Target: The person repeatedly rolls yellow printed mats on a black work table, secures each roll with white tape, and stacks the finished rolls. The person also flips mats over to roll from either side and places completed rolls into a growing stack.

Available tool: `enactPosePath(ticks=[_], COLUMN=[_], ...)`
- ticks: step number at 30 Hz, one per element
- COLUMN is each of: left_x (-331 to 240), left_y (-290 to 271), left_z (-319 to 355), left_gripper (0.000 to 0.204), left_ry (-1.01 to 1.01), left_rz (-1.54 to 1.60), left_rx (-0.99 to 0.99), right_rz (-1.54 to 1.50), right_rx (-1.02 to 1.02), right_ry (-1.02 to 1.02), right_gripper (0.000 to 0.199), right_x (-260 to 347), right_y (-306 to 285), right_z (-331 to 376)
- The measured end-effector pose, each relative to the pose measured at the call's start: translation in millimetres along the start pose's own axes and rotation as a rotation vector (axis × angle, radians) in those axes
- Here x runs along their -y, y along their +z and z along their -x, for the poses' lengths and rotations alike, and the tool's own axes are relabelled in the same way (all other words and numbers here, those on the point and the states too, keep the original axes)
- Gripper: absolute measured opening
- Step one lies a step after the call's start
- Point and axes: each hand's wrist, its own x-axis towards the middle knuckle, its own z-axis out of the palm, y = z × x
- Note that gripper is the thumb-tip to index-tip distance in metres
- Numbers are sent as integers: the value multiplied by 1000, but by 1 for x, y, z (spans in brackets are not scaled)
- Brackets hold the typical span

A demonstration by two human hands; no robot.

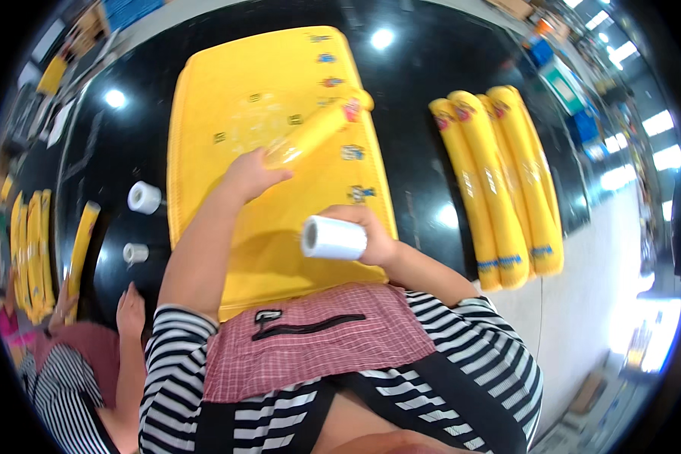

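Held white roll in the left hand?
No, the right hand holds the white roll; the left hand is at the near end of a yellow roll.

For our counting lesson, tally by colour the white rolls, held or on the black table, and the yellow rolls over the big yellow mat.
White rolls, one in the right hand: 3
Yellow roll at the left hand: 1
Total: 4

You're in a workshop: big black bench [412,147], rows of ceiling lights [658,123], co-worker [72,386] beside you, batched yellow rolls [501,212].
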Motion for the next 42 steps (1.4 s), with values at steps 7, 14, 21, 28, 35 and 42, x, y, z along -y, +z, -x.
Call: enactPosePath(ticks=[7,14,21,28,35,42], left_x=[-48,-174,-97,89,176,191], left_y=[37,104,108,116,128,117], left_z=[81,93,123,191,240,249], left_gripper=[50,65,65,58,54,51], left_ry=[149,607,646,516,419,-52], left_rz=[878,1248,533,-85,-225,-225], left_rx=[190,480,538,-110,-351,-677], right_rz=[-285,-127,855,1156,1397,1433], right_rx=[-343,-713,-750,-746,-761,-164], right_ry=[70,-12,248,850,673,752], right_gripper=[49,27,32,50,29,24], right_x=[11,57,140,153,122,72], right_y=[14,-12,-150,-233,-216,-168], right_z=[68,102,189,216,215,155])
